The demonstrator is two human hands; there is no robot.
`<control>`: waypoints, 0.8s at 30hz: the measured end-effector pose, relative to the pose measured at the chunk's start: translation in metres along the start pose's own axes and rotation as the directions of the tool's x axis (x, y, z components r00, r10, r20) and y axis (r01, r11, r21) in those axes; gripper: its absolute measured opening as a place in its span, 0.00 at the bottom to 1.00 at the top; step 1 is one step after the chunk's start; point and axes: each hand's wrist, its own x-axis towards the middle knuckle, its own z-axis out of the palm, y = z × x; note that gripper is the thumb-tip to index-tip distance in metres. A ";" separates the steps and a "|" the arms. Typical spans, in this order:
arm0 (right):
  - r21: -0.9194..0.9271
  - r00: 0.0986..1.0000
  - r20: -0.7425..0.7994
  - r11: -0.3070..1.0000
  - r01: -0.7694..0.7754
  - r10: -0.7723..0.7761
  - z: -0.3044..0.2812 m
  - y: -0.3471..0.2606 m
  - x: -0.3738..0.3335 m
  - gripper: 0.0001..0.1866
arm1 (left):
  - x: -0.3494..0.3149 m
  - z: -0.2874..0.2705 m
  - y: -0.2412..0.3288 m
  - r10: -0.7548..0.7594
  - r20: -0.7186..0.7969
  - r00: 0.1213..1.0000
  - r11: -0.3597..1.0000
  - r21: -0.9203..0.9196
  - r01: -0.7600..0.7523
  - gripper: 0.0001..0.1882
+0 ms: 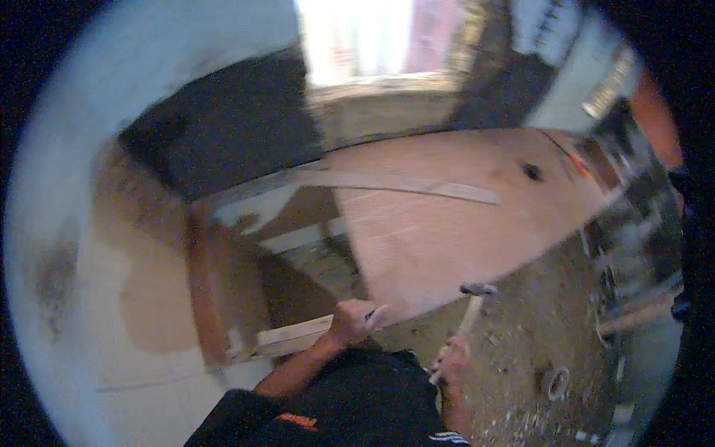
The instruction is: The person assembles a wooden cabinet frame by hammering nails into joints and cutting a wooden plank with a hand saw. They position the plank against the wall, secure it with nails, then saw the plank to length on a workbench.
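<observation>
My right hand (451,359) is wrapped round the wooden handle of a hammer (469,316). The hammer's dark metal head points up and away from me, beside the front edge of a large pinkish plywood sheet (439,238). My left hand (353,322) is closed at the sheet's near left corner. It rests by the end of a pale wooden rail (296,334). Something small shows at its fingertips, too blurred to name. The plywood covers the right part of a frame, while the left part shows open gaps.
A loose wooden strip (417,185) lies across the plywood's far side. A small dark object (532,172) sits farther right on it. Beyond stands a bright window (380,37) above a dark wall band. Debris and a ring (557,383) lie on the dirt floor (514,357).
</observation>
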 end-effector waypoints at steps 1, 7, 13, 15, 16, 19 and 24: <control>-0.081 0.997 0.054 0.995 0.065 -0.061 -0.018 -0.005 0.003 0.24 | 0.004 0.017 0.023 0.062 -0.042 0.997 0.995 -0.077 -0.066 0.18; 0.370 0.958 0.233 0.895 -0.247 0.168 -0.138 -0.043 0.028 0.24 | 0.032 0.100 0.110 0.005 0.068 0.998 0.998 -0.064 -0.001 0.12; -0.437 0.899 0.139 0.789 0.433 -0.416 -0.201 -0.074 0.027 0.26 | 0.075 0.177 0.167 -0.076 0.056 0.996 0.967 -0.238 0.087 0.07; -0.755 0.922 0.172 0.555 0.349 -0.346 -0.215 -0.078 0.034 0.26 | 0.097 0.198 0.180 0.012 0.088 0.996 0.980 -0.196 0.006 0.07; -0.837 0.925 0.176 0.444 0.321 -0.337 -0.222 -0.078 0.036 0.27 | 0.108 0.209 0.187 -0.021 0.118 0.993 0.978 -0.205 0.045 0.07; -0.808 0.981 0.157 0.557 0.193 -0.112 -0.246 -0.068 0.054 0.28 | 0.144 0.240 0.202 -0.044 0.161 0.986 0.967 -0.240 0.082 0.08; -0.874 0.988 0.054 0.485 -0.023 0.144 -0.280 -0.036 0.092 0.27 | 0.207 0.284 0.212 -0.371 0.381 0.847 0.914 -0.010 0.405 0.13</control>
